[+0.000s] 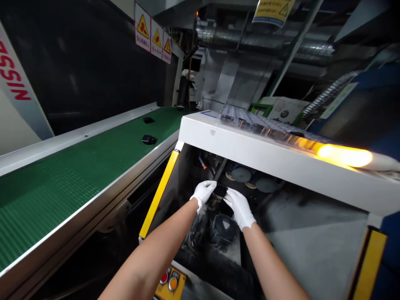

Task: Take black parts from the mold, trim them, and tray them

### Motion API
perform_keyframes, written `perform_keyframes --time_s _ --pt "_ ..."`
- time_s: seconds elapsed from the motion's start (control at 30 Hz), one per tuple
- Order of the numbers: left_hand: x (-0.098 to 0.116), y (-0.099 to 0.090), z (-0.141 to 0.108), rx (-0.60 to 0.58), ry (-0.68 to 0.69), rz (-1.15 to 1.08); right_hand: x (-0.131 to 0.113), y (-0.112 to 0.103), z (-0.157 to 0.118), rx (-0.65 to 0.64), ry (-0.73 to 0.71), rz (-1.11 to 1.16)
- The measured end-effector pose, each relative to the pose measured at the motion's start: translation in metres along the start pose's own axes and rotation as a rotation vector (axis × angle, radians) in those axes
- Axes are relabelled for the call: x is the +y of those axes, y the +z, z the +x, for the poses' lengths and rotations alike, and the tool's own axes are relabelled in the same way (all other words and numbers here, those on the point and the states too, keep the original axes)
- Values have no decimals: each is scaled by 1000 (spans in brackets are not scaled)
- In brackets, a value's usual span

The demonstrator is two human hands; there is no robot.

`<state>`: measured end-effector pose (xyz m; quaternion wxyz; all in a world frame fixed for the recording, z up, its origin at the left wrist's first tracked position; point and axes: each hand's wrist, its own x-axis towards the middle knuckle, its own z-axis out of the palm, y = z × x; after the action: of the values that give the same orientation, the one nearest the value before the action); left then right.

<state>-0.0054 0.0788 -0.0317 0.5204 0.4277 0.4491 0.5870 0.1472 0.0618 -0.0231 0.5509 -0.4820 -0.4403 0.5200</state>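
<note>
Both of my hands wear white gloves and reach into the open front of a white-framed machine (259,146). Between them is a small black part (221,190), dark against the dark interior, so its exact kind does not show. My left hand (203,193) pinches its left end. At its right end, the fingers of my right hand (240,205) are closed on it. Round grey discs (242,174) sit just behind and above my right hand. Below the hands lies a dark, dusty mechanism (225,227).
A green conveyor belt (84,171) runs along the left with black parts (149,139) on it. Yellow light-curtain bars (160,193) flank the opening. On the machine's top lie a clear plastic tray (262,121) and a glowing lamp (343,156). A yellow button box (171,285) is below.
</note>
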Motion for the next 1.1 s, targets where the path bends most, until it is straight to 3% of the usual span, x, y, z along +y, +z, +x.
perform_keyframes --time_s 0.3,0.83,1.1 --pt "-7 5 16 -3 -71 10 2 1 10 -13 -19 43" --pt "-4 12 16 9 -55 24 -1 9 6 99 26 39" --pt "2 0 -7 -25 -40 29 -1 10 8 80 -17 -10"
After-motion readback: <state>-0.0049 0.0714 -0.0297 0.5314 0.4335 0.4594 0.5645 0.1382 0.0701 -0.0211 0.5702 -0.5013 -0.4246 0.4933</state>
